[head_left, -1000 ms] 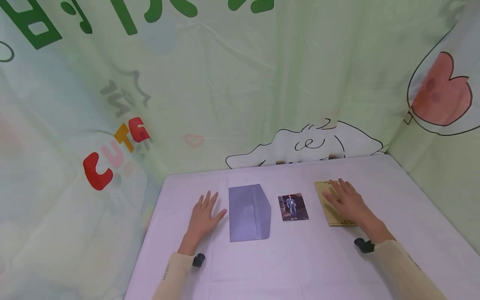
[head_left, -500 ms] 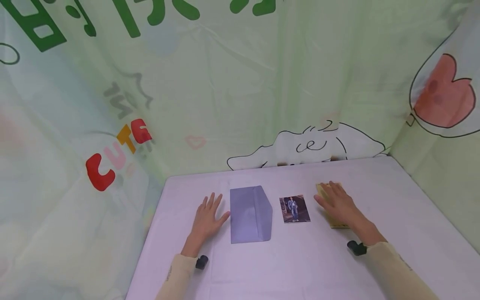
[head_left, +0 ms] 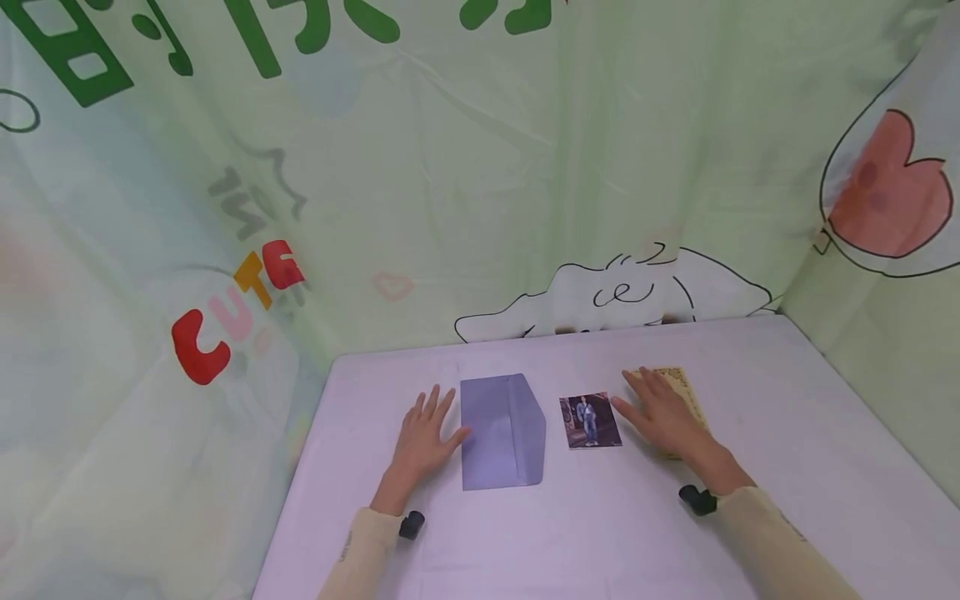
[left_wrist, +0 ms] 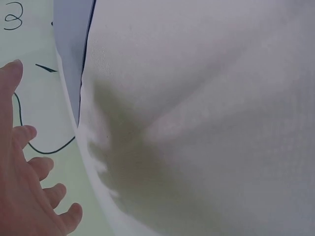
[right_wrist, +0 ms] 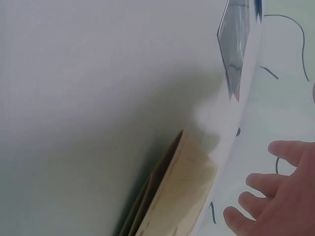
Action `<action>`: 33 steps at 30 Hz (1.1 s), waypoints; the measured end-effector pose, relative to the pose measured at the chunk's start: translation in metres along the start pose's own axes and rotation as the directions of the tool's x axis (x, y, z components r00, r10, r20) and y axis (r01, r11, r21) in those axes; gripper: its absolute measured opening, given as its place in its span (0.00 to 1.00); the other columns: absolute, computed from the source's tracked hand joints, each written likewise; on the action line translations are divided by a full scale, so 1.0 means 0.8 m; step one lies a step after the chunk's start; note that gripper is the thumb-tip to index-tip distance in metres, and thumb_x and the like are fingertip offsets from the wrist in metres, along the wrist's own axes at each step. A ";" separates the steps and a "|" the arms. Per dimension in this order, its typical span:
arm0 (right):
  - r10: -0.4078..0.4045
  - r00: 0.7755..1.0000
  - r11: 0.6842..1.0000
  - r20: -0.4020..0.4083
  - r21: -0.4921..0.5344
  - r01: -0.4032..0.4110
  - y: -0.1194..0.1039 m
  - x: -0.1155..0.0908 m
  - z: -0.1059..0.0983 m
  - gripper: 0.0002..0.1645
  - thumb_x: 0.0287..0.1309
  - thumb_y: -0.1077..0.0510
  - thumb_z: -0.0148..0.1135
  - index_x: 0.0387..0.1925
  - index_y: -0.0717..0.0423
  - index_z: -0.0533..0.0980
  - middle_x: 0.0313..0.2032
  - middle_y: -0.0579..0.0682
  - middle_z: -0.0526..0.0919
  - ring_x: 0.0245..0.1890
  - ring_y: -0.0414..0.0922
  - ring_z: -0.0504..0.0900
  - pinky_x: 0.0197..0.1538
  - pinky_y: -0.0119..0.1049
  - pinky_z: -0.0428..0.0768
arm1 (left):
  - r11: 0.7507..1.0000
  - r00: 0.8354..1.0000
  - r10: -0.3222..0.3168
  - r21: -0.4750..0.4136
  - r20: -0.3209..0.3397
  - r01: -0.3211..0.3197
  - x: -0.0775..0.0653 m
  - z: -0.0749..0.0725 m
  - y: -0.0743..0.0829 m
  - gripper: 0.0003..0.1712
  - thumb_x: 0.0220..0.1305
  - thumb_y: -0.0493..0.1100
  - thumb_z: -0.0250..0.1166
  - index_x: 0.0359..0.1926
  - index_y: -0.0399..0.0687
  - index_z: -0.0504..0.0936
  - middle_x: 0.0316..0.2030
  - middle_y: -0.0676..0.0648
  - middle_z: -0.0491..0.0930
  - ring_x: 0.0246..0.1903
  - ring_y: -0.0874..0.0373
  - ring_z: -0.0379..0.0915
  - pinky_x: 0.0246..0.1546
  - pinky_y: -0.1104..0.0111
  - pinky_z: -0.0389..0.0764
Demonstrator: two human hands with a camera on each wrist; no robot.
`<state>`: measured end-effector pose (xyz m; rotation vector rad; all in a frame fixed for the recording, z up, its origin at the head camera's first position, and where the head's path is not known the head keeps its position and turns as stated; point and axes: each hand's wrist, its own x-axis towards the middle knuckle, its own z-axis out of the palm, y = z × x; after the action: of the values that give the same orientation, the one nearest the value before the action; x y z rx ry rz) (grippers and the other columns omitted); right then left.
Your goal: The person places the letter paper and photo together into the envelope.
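Note:
My left hand (head_left: 422, 435), fingers spread and straight, is at the left edge of a purple envelope (head_left: 491, 433), its thumb overlapping that edge in the head view. The envelope's pointed flap side faces right. To its right lies a small photo (head_left: 590, 421) of a standing person. Over a tan patterned folded card (head_left: 686, 387) is my right hand (head_left: 663, 419), fingers extended, hiding much of the card. In the right wrist view, the card (right_wrist: 182, 189) shows layered folds, with the hand (right_wrist: 280, 196) apart from it. Neither hand holds anything.
A pale lilac cloth covers the table (head_left: 540, 542), whose back edge meets a light green printed curtain (head_left: 480, 192). More curtain with coloured letters hangs on the left. Small black devices sit at both cuffs.
My right hand has moved left across the card, uncovering its right side and coming close to the photo. My left hand has shifted slightly right, its thumb now over the envelope's edge.

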<state>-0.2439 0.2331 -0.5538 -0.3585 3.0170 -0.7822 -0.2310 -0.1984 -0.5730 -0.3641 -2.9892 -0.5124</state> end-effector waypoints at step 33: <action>-0.077 0.997 0.997 0.004 0.010 0.077 -0.049 0.020 0.035 0.45 0.73 0.34 0.47 0.76 0.60 0.57 0.75 0.71 0.52 0.75 0.71 0.49 0.71 0.71 0.51 | 0.996 0.996 0.086 0.008 0.015 -0.086 0.010 0.010 0.029 0.45 0.68 0.70 0.54 0.78 0.55 0.58 0.78 0.40 0.53 0.76 0.33 0.48 0.71 0.39 0.58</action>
<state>-0.2493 0.1826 -0.5585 -0.4782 3.0104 -0.7993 -0.2336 -0.1723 -0.5721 -0.4954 -2.9733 -0.4899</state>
